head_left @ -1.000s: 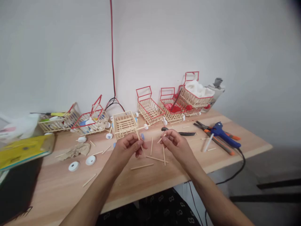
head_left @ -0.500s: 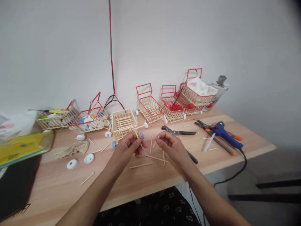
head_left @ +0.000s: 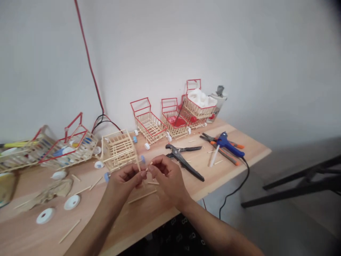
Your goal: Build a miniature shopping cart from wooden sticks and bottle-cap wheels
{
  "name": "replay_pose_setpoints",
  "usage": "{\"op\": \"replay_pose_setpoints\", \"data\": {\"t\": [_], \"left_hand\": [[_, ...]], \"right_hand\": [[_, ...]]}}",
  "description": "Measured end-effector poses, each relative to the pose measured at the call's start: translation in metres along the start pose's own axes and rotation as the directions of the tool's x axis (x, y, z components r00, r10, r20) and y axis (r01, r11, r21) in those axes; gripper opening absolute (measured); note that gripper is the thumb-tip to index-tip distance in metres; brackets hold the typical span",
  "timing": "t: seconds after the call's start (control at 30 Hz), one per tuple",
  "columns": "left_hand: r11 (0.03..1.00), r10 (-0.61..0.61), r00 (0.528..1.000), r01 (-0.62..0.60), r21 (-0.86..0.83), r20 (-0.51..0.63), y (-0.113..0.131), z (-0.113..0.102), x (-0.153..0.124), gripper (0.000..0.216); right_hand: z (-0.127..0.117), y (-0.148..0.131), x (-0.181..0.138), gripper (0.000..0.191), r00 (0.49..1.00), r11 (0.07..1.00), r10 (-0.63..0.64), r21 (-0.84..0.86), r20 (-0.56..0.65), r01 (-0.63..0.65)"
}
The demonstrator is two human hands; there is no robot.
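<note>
My left hand (head_left: 128,177) and my right hand (head_left: 165,176) meet above the wooden table (head_left: 170,199), fingertips almost touching. Each pinches a thin wooden stick, and the left hand's stick (head_left: 139,166) points upward. An unpainted stick cart (head_left: 117,149) stands just behind the left hand. Loose sticks (head_left: 142,196) lie on the table under and beside the hands. Black pliers (head_left: 183,160) lie just to the right of my right hand.
Red-trimmed stick carts (head_left: 149,122) line the wall, more at the far left (head_left: 71,145). A blue glue gun (head_left: 226,144) with its cord and orange-handled pliers (head_left: 234,145) lie at the right. White caps (head_left: 71,202) and crumpled paper (head_left: 53,190) sit at the left. The table edge is near my body.
My hands have come together until the fingertips nearly touch. The view has swung right, so everything on the table sits further left in the picture.
</note>
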State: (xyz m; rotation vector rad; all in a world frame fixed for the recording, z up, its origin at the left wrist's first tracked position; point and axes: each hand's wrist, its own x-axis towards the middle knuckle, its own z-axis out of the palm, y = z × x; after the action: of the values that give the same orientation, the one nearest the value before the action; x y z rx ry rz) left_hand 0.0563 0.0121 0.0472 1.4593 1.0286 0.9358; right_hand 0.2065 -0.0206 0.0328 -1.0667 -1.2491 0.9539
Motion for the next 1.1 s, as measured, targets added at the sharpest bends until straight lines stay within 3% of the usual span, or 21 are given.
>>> {"op": "replay_pose_setpoints", "data": {"t": [0.1, 0.2, 0.23, 0.3, 0.4, 0.5, 0.67, 0.97, 1.03, 1.1], "left_hand": [[1.0, 0.007, 1.0, -0.007, 0.027, -0.003, 0.0, -0.001, 0.0, 0.023], [0.998, 0.019, 1.0, -0.019, 0.056, -0.004, 0.002, -0.001, -0.002, 0.022], [0.997, 0.028, 1.0, -0.028, 0.067, -0.001, 0.003, -0.002, -0.003, 0.022], [0.995, 0.046, 0.999, -0.047, 0.093, 0.007, 0.004, -0.002, -0.004, 0.023], [0.991, 0.064, 0.998, -0.065, 0.116, 0.009, 0.004, -0.003, -0.004, 0.023], [0.994, 0.056, 0.998, -0.056, 0.097, 0.002, 0.006, -0.002, -0.004, 0.024], [0.997, 0.053, 0.999, -0.052, 0.066, -0.014, 0.011, 0.0, -0.004, 0.024], [0.996, 0.07, 0.998, -0.07, 0.048, -0.007, 0.007, 0.0, -0.004, 0.023], [0.997, 0.063, 0.998, -0.063, 0.038, -0.02, 0.006, 0.0, -0.003, 0.022], [0.998, 0.058, 0.998, -0.057, 0.029, -0.03, 0.006, 0.0, -0.003, 0.022]], "right_hand": [[-0.025, -0.011, 0.004, 0.024, 0.997, 0.978, -0.071, -0.195, 0.019, 0.073], [-0.088, -0.019, 0.013, 0.029, 0.969, 0.83, -0.211, -0.546, -0.125, 0.111], [-0.115, -0.019, 0.016, 0.031, 0.943, 0.743, -0.271, -0.665, -0.191, 0.078], [-0.17, -0.016, 0.02, 0.034, 0.914, 0.472, -0.313, -0.878, -0.257, -0.085], [-0.231, -0.007, 0.022, 0.038, 0.894, 0.07, -0.123, -0.902, -0.432, -0.426], [-0.254, 0.002, 0.023, 0.034, 0.861, -0.087, 0.048, -0.861, -0.507, -0.502], [-0.252, 0.007, 0.025, 0.035, 0.83, -0.096, 0.07, -0.832, -0.554, -0.547], [-0.266, 0.01, 0.024, 0.036, 0.847, 0.059, 0.064, -0.846, -0.527, -0.531], [-0.266, 0.005, 0.018, 0.037, 0.846, 0.119, -0.012, -0.841, -0.532, -0.527], [-0.258, -0.002, 0.01, 0.037, 0.838, 0.289, -0.108, -0.823, -0.535, -0.488]]}}
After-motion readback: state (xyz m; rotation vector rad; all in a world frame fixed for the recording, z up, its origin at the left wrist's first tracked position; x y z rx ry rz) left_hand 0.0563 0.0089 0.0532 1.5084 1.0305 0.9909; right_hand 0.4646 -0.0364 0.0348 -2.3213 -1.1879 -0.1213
